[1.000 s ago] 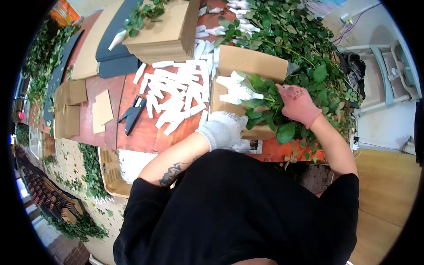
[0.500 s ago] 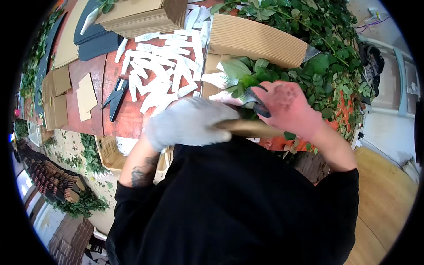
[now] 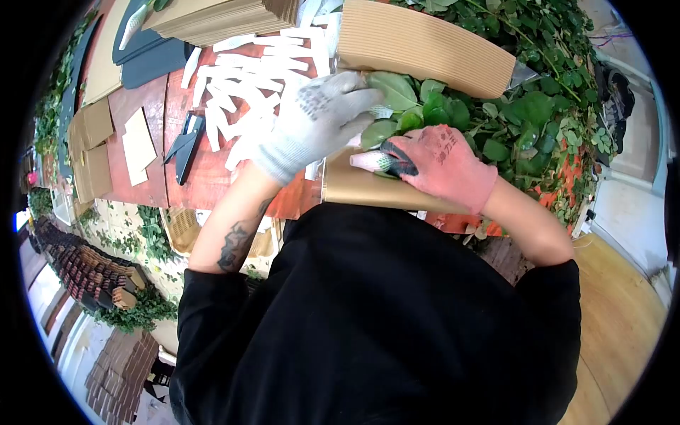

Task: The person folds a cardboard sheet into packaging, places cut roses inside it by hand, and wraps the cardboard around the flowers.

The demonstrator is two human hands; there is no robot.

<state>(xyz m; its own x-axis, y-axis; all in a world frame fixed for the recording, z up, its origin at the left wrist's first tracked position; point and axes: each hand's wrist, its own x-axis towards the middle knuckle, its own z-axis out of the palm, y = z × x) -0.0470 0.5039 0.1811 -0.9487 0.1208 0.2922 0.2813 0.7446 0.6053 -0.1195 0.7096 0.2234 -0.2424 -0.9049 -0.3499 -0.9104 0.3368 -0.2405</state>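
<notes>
My left hand [image 3: 322, 117], in a pale grey glove, reaches over the cardboard with its fingers stretched out and apart. Its fingertips are beside a second white-netted flower bud [image 3: 382, 112], partly hidden by the hand and leaves. My right hand [image 3: 446, 166], in a pink glove with dark fingertips, is closed around a flower bud in a white net sleeve [image 3: 372, 161], tip pointing left. Green leaves [image 3: 425, 106] spread just above it. Below both hands lies a folded brown cardboard wrap [image 3: 368, 190] at the table's near edge.
White net sleeves [image 3: 244, 85] are strewn over the red table [image 3: 152, 188]. A black stapler [image 3: 187, 149] lies left of them. Corrugated cardboard [image 3: 425, 46] and stacked cardboard sheets [image 3: 227, 21] sit farther back. Leafy stems [image 3: 531, 106] cover the right side.
My left hand has moved up and away from my body, its fingers now spread near the buds. The cardboard edge, raised and blurred before, now lies flat. My right hand still grips a netted bud.
</notes>
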